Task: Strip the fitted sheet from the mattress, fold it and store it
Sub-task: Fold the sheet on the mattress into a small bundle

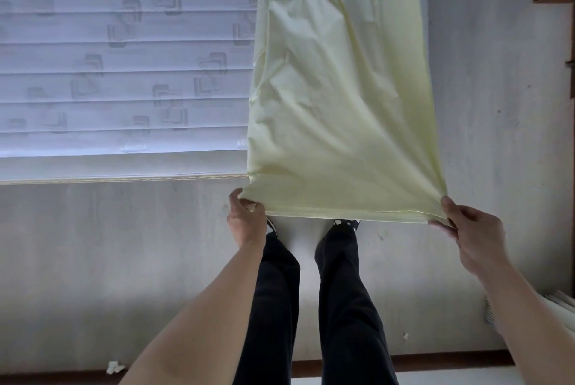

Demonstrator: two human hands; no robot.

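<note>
one pale yellow fitted sheet (339,98), stretched forward from two grips; left hand (244,218) and right hand (473,237) each pinched a near corner, over floor (109,260), right of one bare mattress (118,58).

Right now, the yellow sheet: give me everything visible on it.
The sheet is pale yellow, thin woven-looking cloth, creased, already folded into a long strip. It runs from the top of the frame toward the person, partly over the bare quilted mattress. Its near edge is pulled taut: the left hand pinches one corner, the right hand the other. Its far end is out of view.
</note>
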